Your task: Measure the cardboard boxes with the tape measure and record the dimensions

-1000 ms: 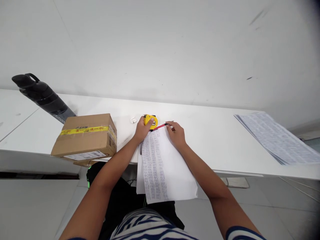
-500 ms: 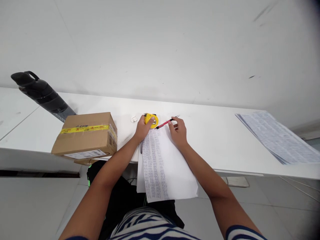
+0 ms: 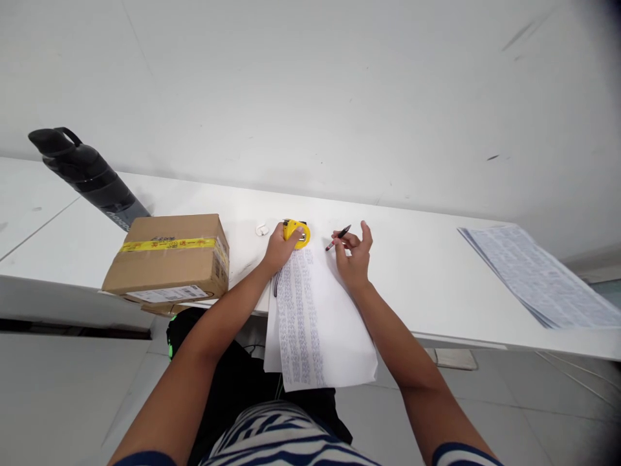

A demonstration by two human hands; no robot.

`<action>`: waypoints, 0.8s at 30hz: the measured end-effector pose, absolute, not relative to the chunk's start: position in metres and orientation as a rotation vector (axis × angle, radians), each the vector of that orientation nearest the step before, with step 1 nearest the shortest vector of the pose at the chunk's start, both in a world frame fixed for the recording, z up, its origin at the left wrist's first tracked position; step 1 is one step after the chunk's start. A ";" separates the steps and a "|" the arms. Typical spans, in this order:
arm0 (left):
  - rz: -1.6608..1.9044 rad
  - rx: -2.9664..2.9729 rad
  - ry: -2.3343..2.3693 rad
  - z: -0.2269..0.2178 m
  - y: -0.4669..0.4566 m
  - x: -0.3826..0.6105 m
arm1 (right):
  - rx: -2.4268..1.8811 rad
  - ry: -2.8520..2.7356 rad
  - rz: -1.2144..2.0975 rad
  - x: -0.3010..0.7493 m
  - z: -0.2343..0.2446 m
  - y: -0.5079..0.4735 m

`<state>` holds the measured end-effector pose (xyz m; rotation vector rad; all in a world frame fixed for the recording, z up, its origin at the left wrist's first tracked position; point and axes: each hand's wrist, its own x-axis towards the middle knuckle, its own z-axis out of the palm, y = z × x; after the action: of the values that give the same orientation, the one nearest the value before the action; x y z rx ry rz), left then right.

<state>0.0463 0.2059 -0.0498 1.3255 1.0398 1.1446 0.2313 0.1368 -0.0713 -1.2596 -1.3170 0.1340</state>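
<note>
My left hand (image 3: 281,249) is closed around a yellow tape measure (image 3: 296,233) at the top end of a written sheet of paper (image 3: 334,330). Its thumb lies across the tape measure's face. A dark wrist cord hangs below that hand. To the right, my right hand (image 3: 354,255) pinches a red and black pen (image 3: 344,231), its black end pointing up and to the right. One finger stands raised away from the pen. Columns of blue handwriting cover the sheet's left side, and its lower part hangs over the table's front edge.
A taped cardboard box (image 3: 169,259) stands left on the white table (image 3: 412,272), with a black bottle (image 3: 92,175) behind it. A small white item (image 3: 262,230) lies near my left hand. Printed sheets (image 3: 538,272) lie at the right. A wall rises behind.
My right hand has drawn back slightly to the right and turned the pen, which now points more steeply. My left hand keeps its hold on the tape measure. The view has shifted a little.
</note>
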 end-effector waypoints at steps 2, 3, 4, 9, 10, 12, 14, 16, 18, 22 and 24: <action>1.146 1.334 1.045 -0.050 0.206 0.046 | -1.285 -1.308 0.197 0.229 -0.070 0.136; 1.148 1.337 1.045 -0.050 0.206 0.046 | -1.305 -1.311 0.220 0.228 -0.069 0.136; 1.151 1.339 1.045 -0.050 0.206 0.046 | -1.327 -1.317 0.235 0.228 -0.068 0.135; 1.153 1.334 1.050 -0.051 0.207 0.046 | -1.402 -1.322 0.259 0.227 -0.066 0.135; 1.153 1.334 1.052 -0.051 0.207 0.046 | -1.409 -1.319 0.262 0.228 -0.067 0.135; 1.153 1.336 1.051 -0.051 0.207 0.046 | -1.425 -1.301 0.265 0.229 -0.068 0.134; 1.153 1.334 1.055 -0.050 0.207 0.046 | -1.450 -1.282 0.263 0.231 -0.070 0.135; 1.154 1.334 1.066 -0.048 0.206 0.046 | -1.478 -1.281 0.261 0.233 -0.070 0.136; 1.153 1.328 1.072 -0.047 0.205 0.045 | -1.483 -1.283 0.267 0.234 -0.069 0.138; 1.142 1.304 1.043 -0.047 0.205 0.045 | -1.416 -1.240 0.228 0.232 -0.063 0.136; 1.138 1.303 1.038 -0.048 0.205 0.045 | -1.426 -1.202 0.208 0.231 -0.061 0.133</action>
<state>0.0452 0.2054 -0.0481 1.3032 1.0383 1.1378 0.2306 0.1332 -0.0608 -1.4259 -1.2022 0.2077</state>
